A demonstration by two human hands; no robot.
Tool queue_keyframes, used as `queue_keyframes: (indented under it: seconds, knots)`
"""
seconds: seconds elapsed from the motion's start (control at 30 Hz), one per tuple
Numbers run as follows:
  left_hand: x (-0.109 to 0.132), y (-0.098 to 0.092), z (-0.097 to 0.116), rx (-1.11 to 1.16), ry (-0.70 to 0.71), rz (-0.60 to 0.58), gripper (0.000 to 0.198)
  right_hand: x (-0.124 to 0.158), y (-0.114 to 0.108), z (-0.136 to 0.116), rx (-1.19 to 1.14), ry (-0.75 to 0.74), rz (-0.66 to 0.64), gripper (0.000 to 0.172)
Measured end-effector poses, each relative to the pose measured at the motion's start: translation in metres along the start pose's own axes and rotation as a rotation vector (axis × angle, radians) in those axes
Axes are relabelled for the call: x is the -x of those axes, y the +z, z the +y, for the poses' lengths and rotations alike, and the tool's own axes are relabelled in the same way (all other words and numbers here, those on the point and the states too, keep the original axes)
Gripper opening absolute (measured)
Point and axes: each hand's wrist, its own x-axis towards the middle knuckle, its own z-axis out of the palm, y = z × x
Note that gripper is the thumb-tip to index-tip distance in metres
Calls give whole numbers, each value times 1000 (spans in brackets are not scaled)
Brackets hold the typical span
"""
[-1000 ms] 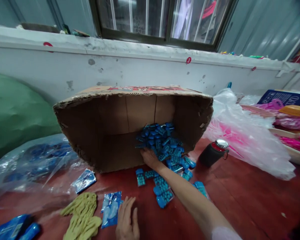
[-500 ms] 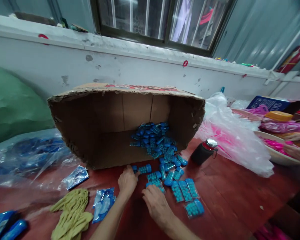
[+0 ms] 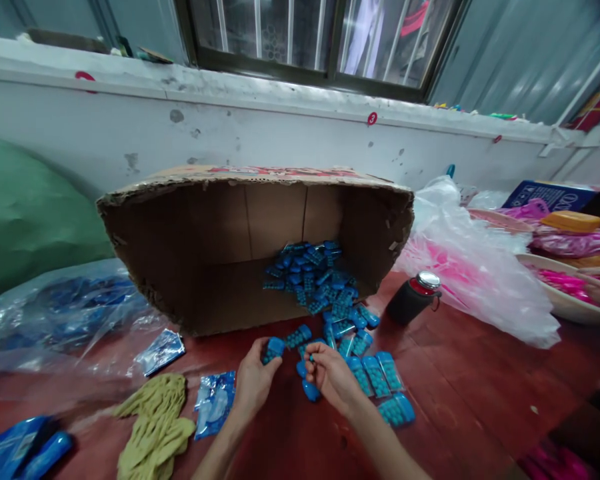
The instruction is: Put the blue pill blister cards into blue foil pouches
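Observation:
My left hand (image 3: 254,379) is closed round a small clear container of blue beads with a blue cap (image 3: 274,348), in front of the carton's opening. To its right, my right hand (image 3: 330,375) has thumb and fingertips pinched on a tiny blue bead (image 3: 311,358). Similar containers lie under and beside the right hand, among them a capped one (image 3: 399,410) on the red table (image 3: 460,400). A pile of them (image 3: 315,273) spills from the cardboard box (image 3: 225,293), which lies on its side.
A dark bottle with a silver lid (image 3: 414,298) stands right of the box. Yellow-green gloves (image 3: 155,427) and blue packets (image 3: 215,402) lie at left. Plastic bags (image 3: 480,267) and a basin of pink pieces (image 3: 563,287) are at right, with another person's hand there.
My left hand has lifted a container off the table. My right hand has risen and moved right, its fingers now pinched. The view has shifted slightly.

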Motion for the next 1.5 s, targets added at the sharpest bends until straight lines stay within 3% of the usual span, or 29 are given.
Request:
queue_keyframes:
  seconds: [0.1, 0.23, 0.33, 0.43, 0.53, 0.7, 0.83, 0.93, 1.03, 1.1, 1.2, 1.37, 1.5]
  knots:
    - [18, -8, 11, 243, -75, -134, 31, -3, 10, 1, 12, 25, -41, 15]
    - [38, -18, 27, 334, -63, -246, 26, 6, 25, 0, 129, 48, -138, 24]
    - [50, -21, 30, 329, -61, -254, 23, 19, 38, -3, 422, -84, -217, 29]
    - [59, -23, 30, 357, -110, -210, 27, 30, 48, -6, 648, -269, -183, 29]
    - [65, -29, 28, 507, -220, -246, 33, 38, 53, -7, 652, -293, -198, 20]
    - [74, -46, 21, 871, -382, -547, 25, 48, 51, -16, 513, -141, -539, 30]
    - [83, -48, 15, 1006, -465, -647, 26, 54, 50, -24, 577, -195, -518, 24]
    - [89, -46, 19, 919, -462, -576, 35, 58, 52, -27, 709, -266, -432, 8]
    - [93, -47, 26, 743, -270, -462, 39, 64, 53, -28, 790, -282, -402, 2]
    - [95, -47, 27, 636, -184, -423, 39, 68, 54, -27, 816, -307, -404, 4]
    - [99, -42, 24, 609, -164, -304, 35, 71, 57, -19, 849, -377, -382, 10]
    - [109, -27, 18, 671, -204, -43, 30, 74, 66, 7, 893, -425, -192, 18]
    - [110, -26, 18, 686, -166, 13, 31, 75, 74, 21, 897, -431, -41, 22]
